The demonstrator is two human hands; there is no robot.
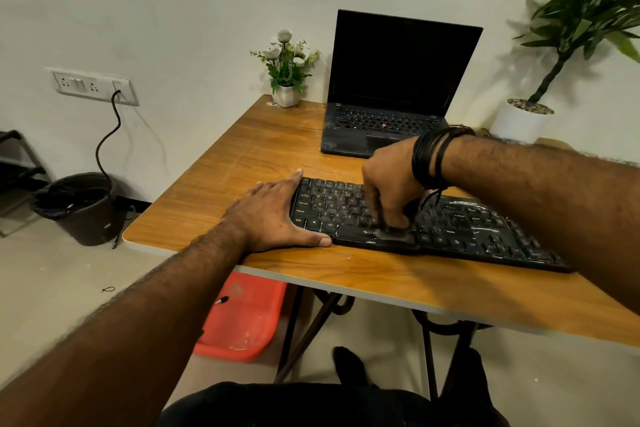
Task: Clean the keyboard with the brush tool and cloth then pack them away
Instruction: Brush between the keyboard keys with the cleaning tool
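The keyboard (pixel 429 218) lies on the bench (pixel 263 149) straight ahead of me, its long axis running from about ten o'clock at the near-left end to four o'clock at the far-right end, close to the bench's front edge. My left hand (pixel 277 215) lies flat with fingers straight, braced against the keyboard's left end at about eleven o'clock, thumb along its front edge. My right hand (pixel 391 187) reaches in from two o'clock, fingers curled down around the brush (pixel 394 230), whose dark blurred tip sits on the front row of keys near the middle of the board.

What matters for the next stroke, as I judge it, is that the unbrushed stretch runs off toward four o'clock, under my right forearm, so my right hand is the nearer one and should travel along the long axis while my left keeps the board from sliding. The cloth I cannot see anywhere. A laptop (pixel 391 87) stands open at twelve o'clock, well behind the keyboard, clear of the brushing line.
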